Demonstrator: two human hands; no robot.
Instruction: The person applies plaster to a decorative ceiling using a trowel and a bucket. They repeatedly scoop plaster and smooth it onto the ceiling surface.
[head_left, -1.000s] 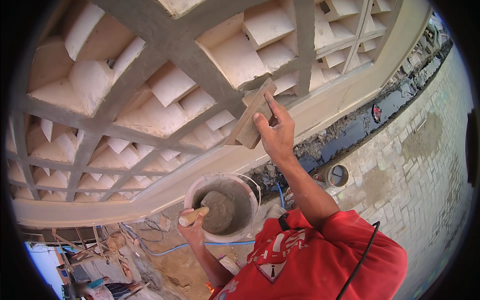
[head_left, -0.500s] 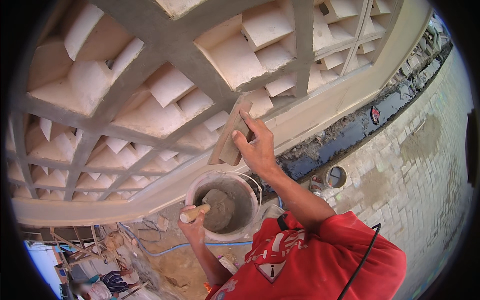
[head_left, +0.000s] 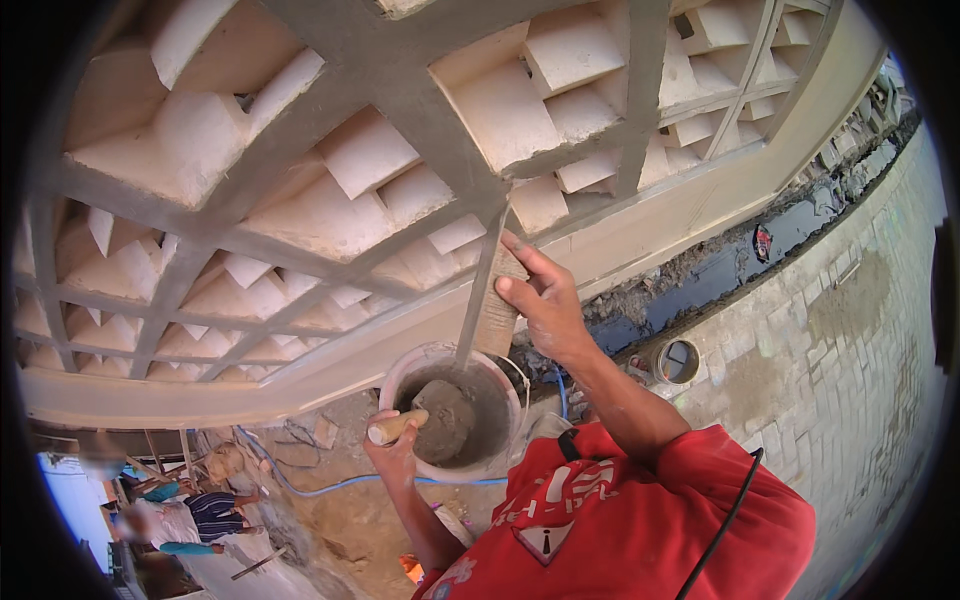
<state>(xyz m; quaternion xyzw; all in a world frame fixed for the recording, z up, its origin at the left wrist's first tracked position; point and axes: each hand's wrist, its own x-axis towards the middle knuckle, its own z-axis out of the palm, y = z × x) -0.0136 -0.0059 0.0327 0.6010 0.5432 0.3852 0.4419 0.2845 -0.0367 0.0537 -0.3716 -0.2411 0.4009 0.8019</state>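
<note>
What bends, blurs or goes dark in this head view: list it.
Head view: fisheye bows the lattice wall and its ledge; black vignette rings the frame; daylight is bright and even; right hand, float and bucket are sharp; the people at lower left are soft.

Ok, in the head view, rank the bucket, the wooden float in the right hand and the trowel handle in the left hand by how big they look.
1. Bucket, clearly largest.
2. Wooden float, seen almost edge-on and nearer the camera, so its rank is less sure.
3. Trowel handle, smallest.
</note>
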